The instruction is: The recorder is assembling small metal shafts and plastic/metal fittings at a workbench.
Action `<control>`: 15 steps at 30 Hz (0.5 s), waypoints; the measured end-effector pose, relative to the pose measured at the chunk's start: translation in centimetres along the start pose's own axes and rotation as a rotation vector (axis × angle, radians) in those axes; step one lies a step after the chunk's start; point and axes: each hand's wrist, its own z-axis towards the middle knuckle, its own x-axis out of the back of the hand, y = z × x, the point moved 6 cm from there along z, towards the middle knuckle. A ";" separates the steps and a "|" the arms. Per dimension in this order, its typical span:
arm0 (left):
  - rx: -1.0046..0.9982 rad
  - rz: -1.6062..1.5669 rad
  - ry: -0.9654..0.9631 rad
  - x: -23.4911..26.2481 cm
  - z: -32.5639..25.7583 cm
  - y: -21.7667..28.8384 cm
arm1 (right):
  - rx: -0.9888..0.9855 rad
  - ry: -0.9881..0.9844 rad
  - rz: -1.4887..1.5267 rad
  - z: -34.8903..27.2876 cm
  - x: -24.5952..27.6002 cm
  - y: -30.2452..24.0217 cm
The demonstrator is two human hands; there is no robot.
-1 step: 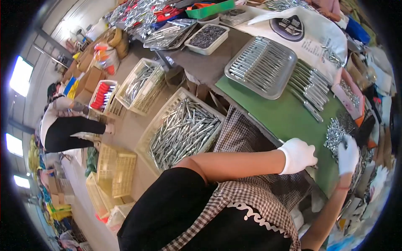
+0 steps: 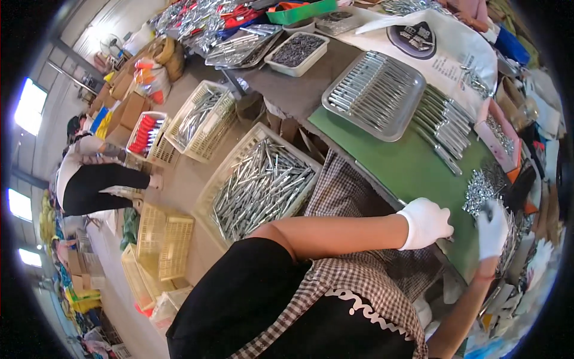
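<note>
1. The left hand [image 2: 426, 222], in a white work glove, rests on the near edge of the green table mat [image 2: 406, 164]; its fingers are loosely curled, and I cannot tell whether they hold anything.
2. The right hand [image 2: 492, 228], also in a white glove, lies just beside the left one, touching the near side of a heap of small shiny metal parts [image 2: 478, 190]. Its fingers are bent over the heap; whether they pinch a part is hidden.
3. The heap lies on the green mat near its right end, close to the table edge.
4. Beyond the hands, a row of long silver metal rods [image 2: 445, 122] lies side by side on the mat.
5. Left of those rods stands a shallow grey metal tray [image 2: 335, 107] filled with more rods in neat rows.
6. Farther back, a white rectangular tub [image 2: 297, 52] holds dark small pieces.
7. A white cloth bag with a dark round print [image 2: 442, 51] lies at the far right of the table.
8. On the floor beside the table, a cream plastic lattice crate [image 2: 230, 173] is full of loose silver rods.
9. Another person in a white top and black trousers [image 2: 89, 176] bends over at the far left, well apart from the table.
</note>
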 end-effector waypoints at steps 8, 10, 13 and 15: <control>0.082 0.035 -0.057 -0.6 0.3 0.7 | -0.124 0.037 0.189 -8.3 -2.9 -4.1; 0.090 0.030 -0.051 -0.7 0.3 0.8 | -0.087 0.111 0.154 -8.4 -2.6 -5.2; 0.082 0.027 -0.037 -0.7 0.5 1.1 | -0.122 0.143 0.064 -9.0 -2.5 -5.4; 0.055 0.018 -0.033 -0.9 0.6 1.3 | -0.133 0.157 0.060 -9.3 -2.2 -6.1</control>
